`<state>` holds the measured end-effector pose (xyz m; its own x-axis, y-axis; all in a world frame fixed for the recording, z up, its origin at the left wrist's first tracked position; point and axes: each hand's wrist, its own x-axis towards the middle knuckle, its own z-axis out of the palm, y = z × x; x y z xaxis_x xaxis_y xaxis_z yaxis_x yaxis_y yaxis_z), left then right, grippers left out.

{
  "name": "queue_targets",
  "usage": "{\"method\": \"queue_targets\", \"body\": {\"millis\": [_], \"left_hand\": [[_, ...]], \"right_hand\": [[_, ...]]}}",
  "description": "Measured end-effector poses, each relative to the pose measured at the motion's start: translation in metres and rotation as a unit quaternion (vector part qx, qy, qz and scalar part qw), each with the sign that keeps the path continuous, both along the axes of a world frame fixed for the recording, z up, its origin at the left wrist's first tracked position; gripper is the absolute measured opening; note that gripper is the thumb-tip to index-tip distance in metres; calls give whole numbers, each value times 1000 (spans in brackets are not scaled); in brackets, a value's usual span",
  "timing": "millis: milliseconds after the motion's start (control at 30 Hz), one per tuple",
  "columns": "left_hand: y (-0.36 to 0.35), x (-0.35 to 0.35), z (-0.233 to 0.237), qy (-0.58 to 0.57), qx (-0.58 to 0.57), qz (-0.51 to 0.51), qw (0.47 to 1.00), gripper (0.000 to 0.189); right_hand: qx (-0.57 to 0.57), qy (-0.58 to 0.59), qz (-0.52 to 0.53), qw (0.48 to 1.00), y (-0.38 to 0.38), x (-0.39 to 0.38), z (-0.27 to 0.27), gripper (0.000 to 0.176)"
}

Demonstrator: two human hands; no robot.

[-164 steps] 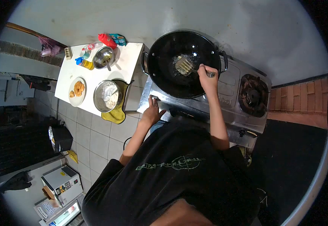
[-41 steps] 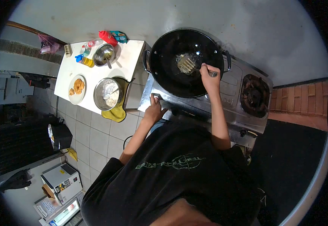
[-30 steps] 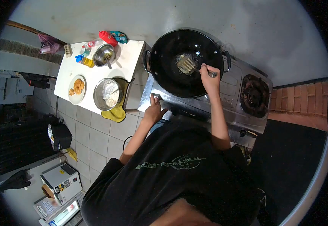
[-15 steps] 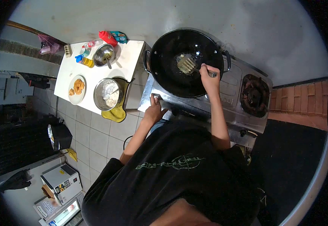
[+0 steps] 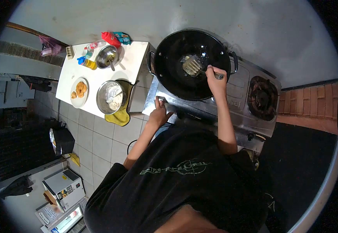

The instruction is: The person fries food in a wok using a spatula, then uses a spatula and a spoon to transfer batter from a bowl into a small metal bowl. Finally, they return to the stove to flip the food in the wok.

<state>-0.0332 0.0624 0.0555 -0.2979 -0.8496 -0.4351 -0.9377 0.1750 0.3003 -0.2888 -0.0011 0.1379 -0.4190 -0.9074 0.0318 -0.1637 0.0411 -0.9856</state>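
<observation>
In my right hand (image 5: 216, 77) is the handle of a slotted metal spatula (image 5: 192, 67), my fingers wrapped round it. The spatula's head rests inside a large black wok (image 5: 172, 79), among a little oil and pale bits at the bottom. Two loop handles stick out from the wok's sides, and it sits on the left part of a steel gas stove (image 5: 231, 105). My left hand (image 5: 159, 115) lies on the stove's front left corner, fingers stretched out, holding nothing.
On the left, a white table (image 5: 64, 87) bears a steel pot of white flour-like powder (image 5: 113, 97), a plate of fried pieces (image 5: 79, 93), a steel bowl (image 5: 106, 56), a red bottle (image 5: 110, 39) and a yellow bottle (image 5: 87, 63). A bare burner (image 5: 261, 98) is at right.
</observation>
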Motion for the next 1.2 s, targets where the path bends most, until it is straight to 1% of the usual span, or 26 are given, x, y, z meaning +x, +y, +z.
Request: {"method": "queue_targets", "body": {"millis": [167,333,467,633,933,1200], "left_hand": [[0,-3,5,-7,7,2,1000,86],[0,-1,1,-5,-8,2,1000,85],[0,-1,0,-2,-11,-7,1000,84],[0,-3,4,-4,-4,6,1000,83],[0,-5,6,-15,-6,-2,1000,86],[-1,-5,4,-10,-6,-2,1000,85]], "right_hand": [[-7,4,1,1000,0,0,-2,32],[1,2,-7,1000,0,1,3,33],[1,17,-2,1000,-2,-2,-5,33],[-18,0,0,1000,-3,-1,-5,34],[3,5,9,1000,-2,-2,-1,34],[-3,11,8,1000,-2,0,2,33]]}}
